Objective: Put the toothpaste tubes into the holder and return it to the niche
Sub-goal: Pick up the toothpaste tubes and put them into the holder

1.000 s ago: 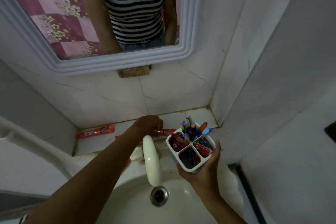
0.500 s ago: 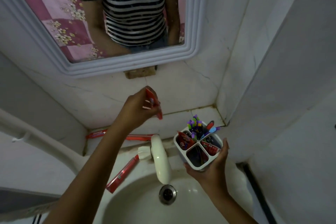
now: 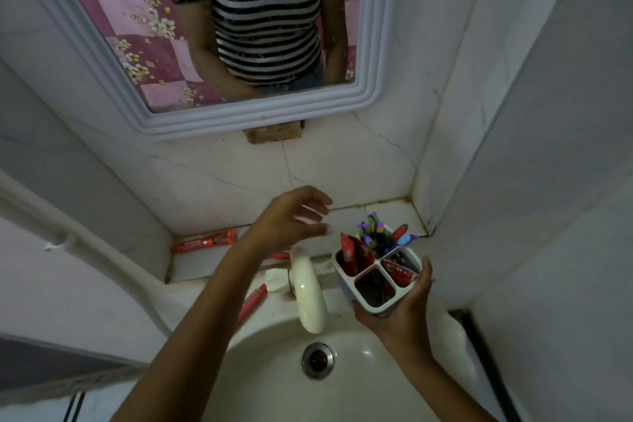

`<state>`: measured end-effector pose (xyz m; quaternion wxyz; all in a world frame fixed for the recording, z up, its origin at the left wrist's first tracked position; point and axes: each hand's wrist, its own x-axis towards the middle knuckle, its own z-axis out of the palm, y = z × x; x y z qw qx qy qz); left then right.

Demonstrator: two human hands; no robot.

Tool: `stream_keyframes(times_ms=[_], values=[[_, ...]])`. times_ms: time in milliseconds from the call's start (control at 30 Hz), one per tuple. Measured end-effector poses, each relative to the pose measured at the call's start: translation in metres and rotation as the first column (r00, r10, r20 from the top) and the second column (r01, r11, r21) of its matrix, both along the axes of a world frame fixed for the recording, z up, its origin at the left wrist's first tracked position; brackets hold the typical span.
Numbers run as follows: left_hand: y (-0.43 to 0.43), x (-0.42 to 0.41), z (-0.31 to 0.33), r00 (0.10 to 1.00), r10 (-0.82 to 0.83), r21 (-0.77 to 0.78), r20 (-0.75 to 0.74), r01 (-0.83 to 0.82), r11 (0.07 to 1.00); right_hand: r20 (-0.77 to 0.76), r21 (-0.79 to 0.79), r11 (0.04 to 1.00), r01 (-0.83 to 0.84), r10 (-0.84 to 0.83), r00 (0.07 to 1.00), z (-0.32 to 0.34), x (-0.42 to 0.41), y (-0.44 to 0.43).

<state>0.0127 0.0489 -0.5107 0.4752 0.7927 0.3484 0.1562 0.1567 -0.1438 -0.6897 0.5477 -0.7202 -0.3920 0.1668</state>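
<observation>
Left hand (image 3: 291, 219) spread above faucet (image 3: 310, 291)

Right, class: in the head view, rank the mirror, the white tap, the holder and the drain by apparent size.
1. mirror
2. white tap and holder: too alike to rank, and both sit at similar nearness.
3. drain, clearly the smallest.

Blurring with motion along the fingers (image 3: 317, 212) of the left hand (image 3: 286, 221). Hiding most of a red tube (image 3: 252, 300) on the basin rim behind the left forearm (image 3: 205, 312). Covering the holder (image 3: 378, 271) base with the right hand (image 3: 399, 312). Showing compartment contents too dark to tell.
</observation>
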Motion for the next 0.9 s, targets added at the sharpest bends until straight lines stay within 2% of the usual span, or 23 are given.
stream_keyframes(times_ms=[67, 133, 167, 233, 300, 333, 433, 500, 567, 667, 733, 800, 900], values=[[0.016, -0.017, -0.011, 0.996, 0.081, 0.107, -0.035, -0.077, 0.991, -0.016, -0.009, 1.000, -0.013, 0.013, 1.000, -0.003, 0.002, 0.000], [0.032, -0.033, -0.033, 0.970, 0.109, 0.266, -0.218, -0.048, 0.963, -0.028, -0.012, 1.000, -0.021, 0.021, 0.999, -0.006, 0.003, 0.000], [0.038, -0.040, -0.047, 0.925, 0.100, 0.314, -0.367, 0.022, 0.949, -0.031, -0.010, 1.000, -0.023, 0.023, 0.999, -0.007, 0.003, 0.000], [0.046, -0.051, -0.075, 0.752, 0.098, 0.359, -0.652, 0.193, 0.913, -0.035, -0.005, 1.000, -0.025, 0.025, 0.999, -0.006, 0.002, 0.000], [0.048, -0.058, -0.098, 0.590, 0.130, 0.404, -0.797, 0.361, 0.841, -0.028, -0.001, 1.000, -0.026, 0.026, 0.999, -0.005, 0.002, 0.000], [0.048, -0.060, -0.107, 0.565, 0.145, 0.433, -0.812, 0.417, 0.799, -0.023, -0.003, 1.000, -0.024, 0.024, 0.999, -0.004, 0.002, 0.000], [0.045, -0.060, -0.117, 0.601, 0.163, 0.499, -0.782, 0.447, 0.743, -0.021, -0.005, 1.000, -0.018, 0.018, 1.000, -0.002, 0.002, -0.001], [0.047, -0.059, -0.112, 0.598, 0.157, 0.479, -0.786, 0.428, 0.767, -0.015, 0.000, 1.000, -0.019, 0.019, 1.000, -0.002, 0.002, -0.002], [0.049, -0.058, -0.097, 0.654, 0.160, 0.469, -0.739, 0.329, 0.820, -0.016, 0.006, 1.000, -0.023, 0.023, 1.000, -0.003, 0.002, -0.001], [0.042, -0.058, -0.058, 0.864, 0.245, 0.456, -0.440, -0.020, 0.890, -0.005, 0.004, 1.000, -0.019, 0.019, 1.000, -0.004, 0.002, -0.001], [0.028, -0.051, -0.026, 0.940, 0.290, 0.297, -0.178, -0.230, 0.927, 0.001, 0.008, 1.000, -0.018, 0.018, 1.000, -0.006, 0.002, 0.000], [0.010, -0.039, 0.005, 0.971, 0.238, 0.148, -0.009, -0.234, 0.961, -0.004, 0.020, 1.000, -0.020, 0.020, 1.000, -0.005, 0.001, -0.001], [-0.016, -0.017, 0.034, 0.999, 0.046, 0.054, 0.020, -0.047, 0.997, 0.003, 0.029, 1.000, -0.010, 0.010, 1.000, -0.004, 0.000, 0.000]])
